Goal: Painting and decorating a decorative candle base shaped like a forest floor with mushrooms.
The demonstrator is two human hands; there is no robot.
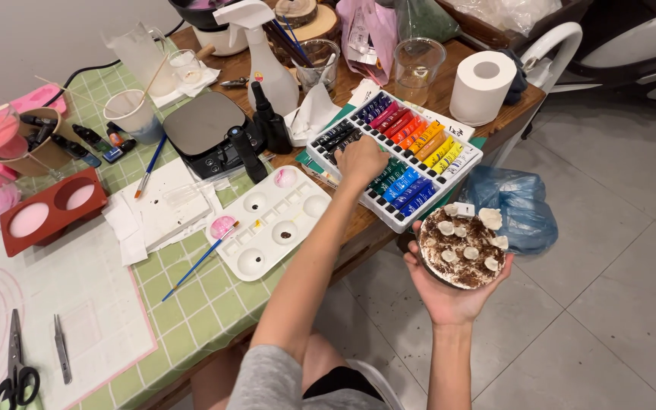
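right hand (pixel 449 292) cupping round dark cake-like piece (pixel 462 247), brown crumbly top with white blobs, held just off the paint tube box (pixel 396 148). left hand (pixel 360 159) reaching into box, fingers curling over dark tubes, grip unclear.

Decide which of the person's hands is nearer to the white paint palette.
Left. The left hand rests on the paint tube box, just right of the palette; the right hand holds a round decorated piece off the table.

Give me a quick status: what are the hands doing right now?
Left hand reaching into paint tube tray, fingers on the dark tubes. Right hand cupping round brown-and-white decorated piece. Nothing blocking either.
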